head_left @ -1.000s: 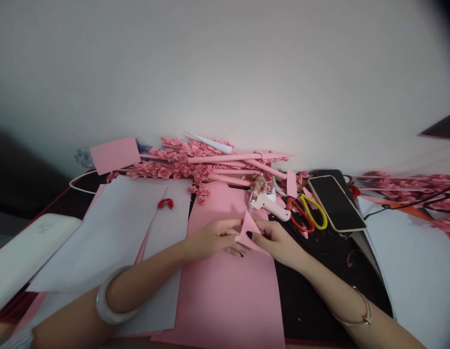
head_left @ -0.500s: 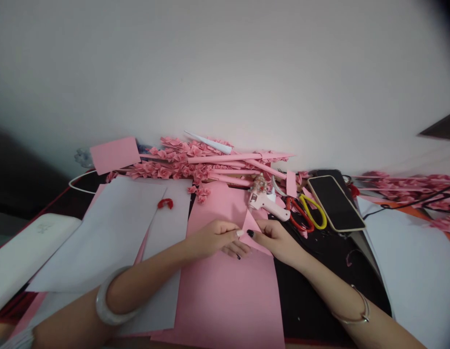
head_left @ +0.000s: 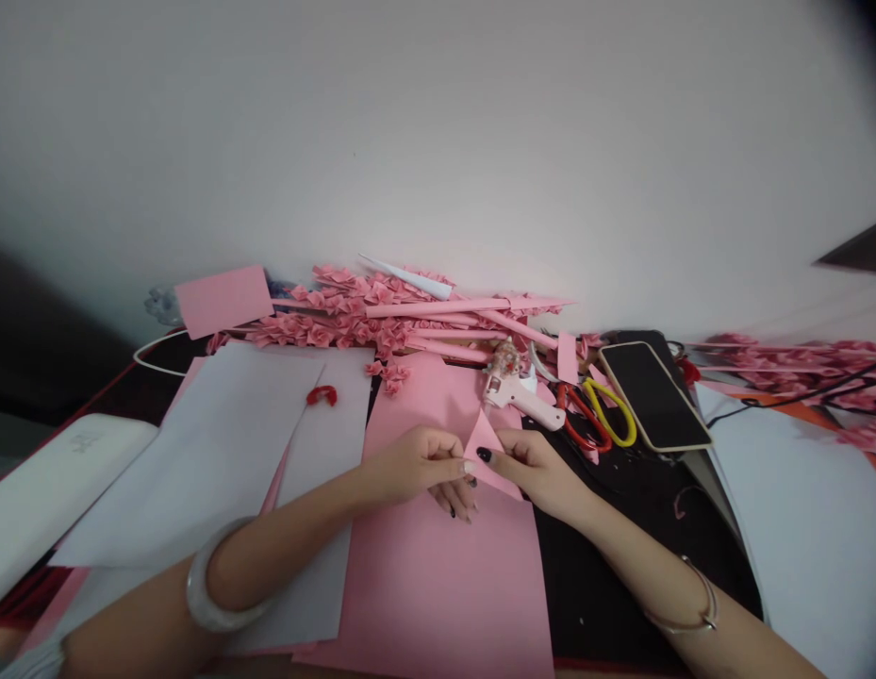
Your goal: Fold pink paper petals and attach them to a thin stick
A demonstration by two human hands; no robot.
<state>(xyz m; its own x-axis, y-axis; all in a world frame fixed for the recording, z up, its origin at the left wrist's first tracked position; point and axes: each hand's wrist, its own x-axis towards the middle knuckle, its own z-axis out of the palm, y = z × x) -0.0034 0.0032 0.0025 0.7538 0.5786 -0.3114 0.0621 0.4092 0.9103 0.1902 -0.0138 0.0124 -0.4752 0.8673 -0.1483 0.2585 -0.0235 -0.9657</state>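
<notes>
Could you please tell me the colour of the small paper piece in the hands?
The paper piece is pink, seen best in the head view.

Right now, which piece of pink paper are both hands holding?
The small pointed piece, pinched by left hand and right hand; the large pink sheet lies beneath them, the pink rectangle at back left.

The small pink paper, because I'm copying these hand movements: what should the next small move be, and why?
Perhaps the left hand should slide its thumb up the left edge of the small pink paper, since that thumb is at the edge's lower end and the right hand has its thumb across the paper.
</notes>
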